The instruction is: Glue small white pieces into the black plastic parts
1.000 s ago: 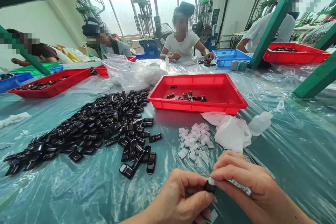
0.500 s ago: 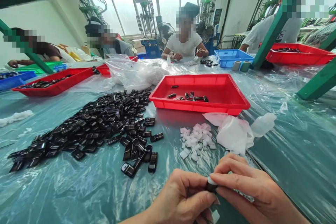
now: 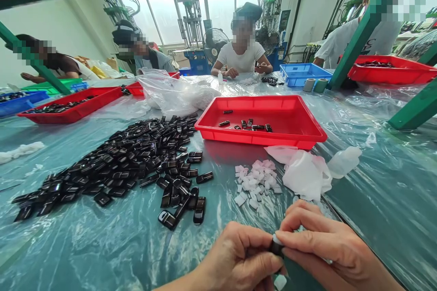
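At the lower right, my left hand (image 3: 244,257) pinches a small black part (image 3: 276,247) between thumb and forefinger. Fingertips of my right hand (image 3: 324,241) press on a small white piece (image 3: 276,238) at the top of that part. Another white piece (image 3: 280,282) shows below my left thumb. Beyond my hands lies a small heap of white pieces (image 3: 257,182). A large pile of shiny black parts (image 3: 126,159) spreads across the left and middle of the table.
A red tray (image 3: 262,136) with several black parts stands past the white heap. Crumpled white plastic (image 3: 305,175) lies right of the heap. A clear bag (image 3: 174,95) sits behind the pile. People sit around the table, and a green post (image 3: 362,32) slants at right.
Both hands have moved very slightly to the right, still together at the black part. More of the lower white piece shows. The view has shifted a little.
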### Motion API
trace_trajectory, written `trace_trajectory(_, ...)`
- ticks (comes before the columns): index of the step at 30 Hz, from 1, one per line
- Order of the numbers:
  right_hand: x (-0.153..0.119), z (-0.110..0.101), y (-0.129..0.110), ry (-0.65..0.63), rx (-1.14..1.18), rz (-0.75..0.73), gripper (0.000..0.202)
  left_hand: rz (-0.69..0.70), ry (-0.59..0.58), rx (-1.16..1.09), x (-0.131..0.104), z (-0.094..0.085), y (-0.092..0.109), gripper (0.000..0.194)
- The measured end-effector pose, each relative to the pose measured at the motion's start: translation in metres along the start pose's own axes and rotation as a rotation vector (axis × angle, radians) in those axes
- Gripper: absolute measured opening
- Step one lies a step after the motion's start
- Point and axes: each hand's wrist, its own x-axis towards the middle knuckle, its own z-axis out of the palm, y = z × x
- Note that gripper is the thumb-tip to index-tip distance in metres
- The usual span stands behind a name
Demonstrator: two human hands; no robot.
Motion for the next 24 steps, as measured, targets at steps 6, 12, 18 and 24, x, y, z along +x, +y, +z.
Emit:
trace_trajectory(6,-0.001,0.001,0.000,-0.035,0.004,0.055,0.016,-0.026,0.009,-0.047,0.002,0.000,0.000,0.024)
trace_trajectory(12,-0.002,0.007,0.000,-0.059,0.176,0.150,0.019,0.007,0.036,-0.024,-0.001,-0.002,-0.001,0.024)
trace_trajectory(18,-0.001,0.001,-0.004,-0.110,0.207,0.233,0.021,0.024,0.041,-0.049,-0.001,-0.001,0.003,0.025)
trace_trajectory(24,-0.002,-0.009,0.005,-0.020,-0.120,0.202,0.018,0.027,0.108,-0.128,0.003,-0.006,0.010,0.028)
